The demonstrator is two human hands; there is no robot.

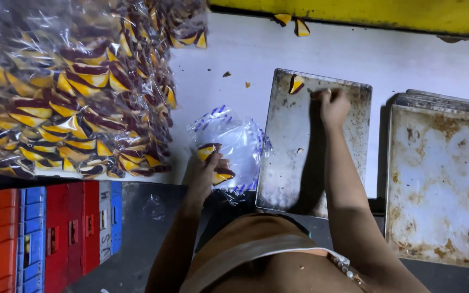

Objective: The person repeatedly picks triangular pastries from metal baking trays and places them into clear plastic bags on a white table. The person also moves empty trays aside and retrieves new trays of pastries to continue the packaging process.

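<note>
Two hands: left hand (pixel 204 173) grips clear bag (pixel 234 144), right hand (pixel 333 106) on tray (pixel 294 173).

Bakery packing area: trays (pixel 441 179), bagged pastries (pixel 66 92).

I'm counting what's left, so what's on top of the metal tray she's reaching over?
On the tray: one striped pastry wedge near its far edge, a few crumbs, and the right hand. Anything beneath the hand and forearm is hidden.
</note>
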